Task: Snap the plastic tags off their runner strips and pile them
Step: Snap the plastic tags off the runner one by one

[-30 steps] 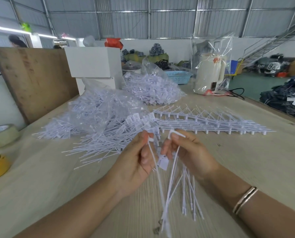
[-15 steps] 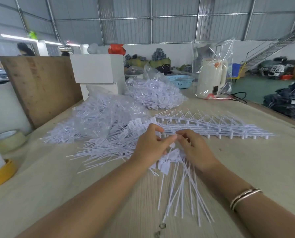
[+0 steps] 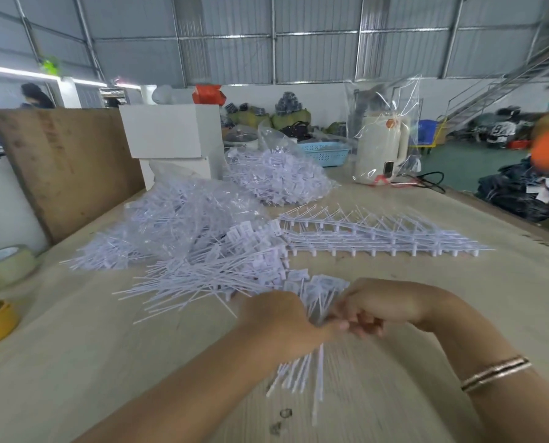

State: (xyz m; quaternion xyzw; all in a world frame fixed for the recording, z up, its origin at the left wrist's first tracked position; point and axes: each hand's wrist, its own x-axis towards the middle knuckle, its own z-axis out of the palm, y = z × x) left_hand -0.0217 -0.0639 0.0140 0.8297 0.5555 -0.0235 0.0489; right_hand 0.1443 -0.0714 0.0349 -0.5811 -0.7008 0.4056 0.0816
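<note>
My left hand (image 3: 282,318) and my right hand (image 3: 378,306) meet low over the wooden table (image 3: 75,362), both closed around a small bunch of white plastic tags (image 3: 318,302). The tags' flat heads stick up between the hands and their thin tails (image 3: 302,375) hang out below my left hand, blurred. Just beyond my hands lies a loose pile of snapped-off tags (image 3: 209,276). To the right of that pile sit stacked runner strips (image 3: 378,238) with tags attached.
Two clear bags of white tags (image 3: 183,215) (image 3: 276,177) lie further back. A white box (image 3: 171,132), a brown board (image 3: 65,164), tape rolls (image 3: 5,263) and a wrapped kettle (image 3: 380,145) ring the table. A person (image 3: 35,95) stands far left.
My hands have dropped from chest height toward the table and gathered the loose tags into one bunch. The view has tilted and moved closer to the pile.
</note>
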